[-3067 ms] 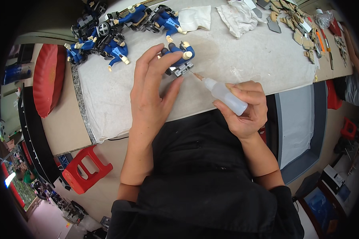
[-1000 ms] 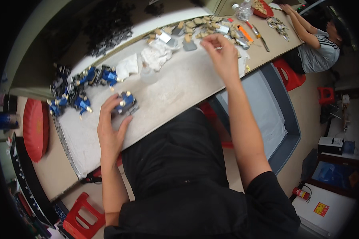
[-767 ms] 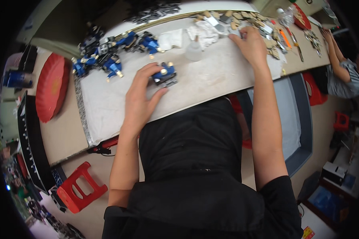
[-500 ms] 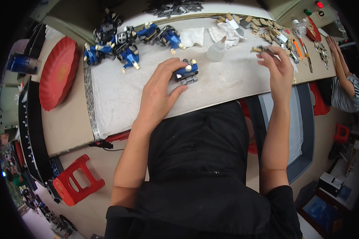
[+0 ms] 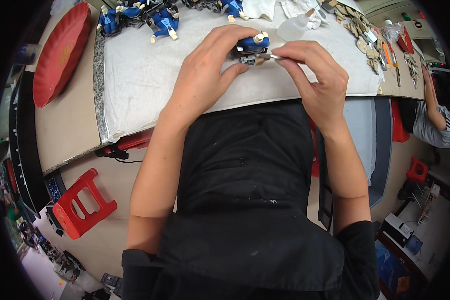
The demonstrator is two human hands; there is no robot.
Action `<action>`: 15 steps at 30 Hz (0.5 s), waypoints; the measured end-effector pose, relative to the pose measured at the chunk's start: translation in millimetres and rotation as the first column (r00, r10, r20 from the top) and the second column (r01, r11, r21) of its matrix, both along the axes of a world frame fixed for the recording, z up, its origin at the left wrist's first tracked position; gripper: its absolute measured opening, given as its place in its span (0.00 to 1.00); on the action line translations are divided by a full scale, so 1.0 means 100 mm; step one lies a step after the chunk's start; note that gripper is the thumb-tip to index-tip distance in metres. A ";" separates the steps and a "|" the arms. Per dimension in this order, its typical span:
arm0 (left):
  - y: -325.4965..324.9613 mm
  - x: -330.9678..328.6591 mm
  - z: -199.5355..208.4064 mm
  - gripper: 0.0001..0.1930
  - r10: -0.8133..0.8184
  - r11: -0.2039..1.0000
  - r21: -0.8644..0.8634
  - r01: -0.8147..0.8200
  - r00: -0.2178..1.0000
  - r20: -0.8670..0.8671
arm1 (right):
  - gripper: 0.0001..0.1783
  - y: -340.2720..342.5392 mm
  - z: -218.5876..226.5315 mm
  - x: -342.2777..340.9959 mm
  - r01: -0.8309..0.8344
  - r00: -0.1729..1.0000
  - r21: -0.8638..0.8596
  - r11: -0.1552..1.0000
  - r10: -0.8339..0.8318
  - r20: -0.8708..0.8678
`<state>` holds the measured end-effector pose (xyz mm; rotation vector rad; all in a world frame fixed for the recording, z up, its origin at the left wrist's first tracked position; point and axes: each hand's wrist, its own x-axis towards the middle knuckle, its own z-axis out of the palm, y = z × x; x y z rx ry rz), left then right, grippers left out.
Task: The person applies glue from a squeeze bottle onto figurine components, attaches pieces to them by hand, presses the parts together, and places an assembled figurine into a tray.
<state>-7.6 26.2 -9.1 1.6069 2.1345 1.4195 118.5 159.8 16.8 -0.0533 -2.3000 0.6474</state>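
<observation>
My left hand (image 5: 202,75) is closed around a small model figure (image 5: 255,42) in blue, seated on a grey and black base, at the far middle of the white-covered table. Between the thumb and fingers of my right hand (image 5: 317,75) is a small tan and grey piece (image 5: 261,60). That piece sits at the front of the figure's grey base; whether the two touch I cannot tell. Just beyond stands a translucent squeeze bottle (image 5: 293,29) with a tapered tip. More blue figures (image 5: 165,22) with black wheeled parts lie at the far left.
Tan and grey pieces (image 5: 369,47) lie heaped at the far right, beside an orange tool (image 5: 386,53). White cloth (image 5: 312,17) lies behind the bottle. A red scalloped tray (image 5: 62,55) rests at left. Red stools (image 5: 80,205) stand below. Another person (image 5: 435,117) sits at right.
My right hand has come left with the small piece, from the table's right side to the figure. My left hand still holds the figure. The whole view has shifted, so the table sits higher.
</observation>
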 end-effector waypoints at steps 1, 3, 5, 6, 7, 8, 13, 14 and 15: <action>0.00 0.00 0.00 0.24 -0.005 1.000 0.011 0.005 1.000 -0.010 | 0.07 0.00 0.00 -0.02 0.002 1.000 0.057 0.998 -0.002 -0.012; 0.00 0.01 0.00 0.24 -0.010 1.000 0.018 0.010 1.000 -0.015 | 0.07 -0.01 0.00 -0.03 0.006 1.000 0.110 0.994 -0.004 -0.021; 0.01 0.01 -0.03 0.24 -0.011 0.999 0.031 0.012 1.000 -0.023 | 0.07 -0.01 -0.03 -0.04 0.001 1.000 0.135 0.991 0.001 -0.017; 0.02 0.02 -0.04 0.24 -0.013 1.000 0.026 0.013 1.000 -0.020 | 0.07 -0.01 -0.05 -0.04 0.002 1.000 0.130 0.991 0.000 -0.013; 0.03 0.01 -0.05 0.23 -0.009 0.999 0.040 0.010 1.000 -0.022 | 0.07 -0.01 -0.06 -0.05 0.003 1.000 0.147 0.989 0.000 -0.019; 0.03 0.01 -0.06 0.22 -0.006 0.999 0.054 0.007 1.000 -0.023 | 0.07 -0.01 -0.07 -0.05 0.004 1.000 0.164 0.986 0.000 -0.024; 0.01 0.04 0.01 0.23 0.026 0.994 0.112 -0.020 0.998 -0.054 | 0.10 -0.11 0.06 -0.06 -0.011 0.999 0.130 0.991 0.004 0.048; 0.01 0.04 0.01 0.22 0.028 0.994 0.108 -0.022 0.998 -0.055 | 0.10 -0.10 0.05 -0.07 -0.021 0.999 0.141 0.990 0.015 0.044; 0.02 0.03 0.01 0.22 0.029 0.994 0.106 -0.023 0.998 -0.054 | 0.10 -0.10 0.04 -0.08 -0.021 0.999 0.139 0.990 0.015 0.045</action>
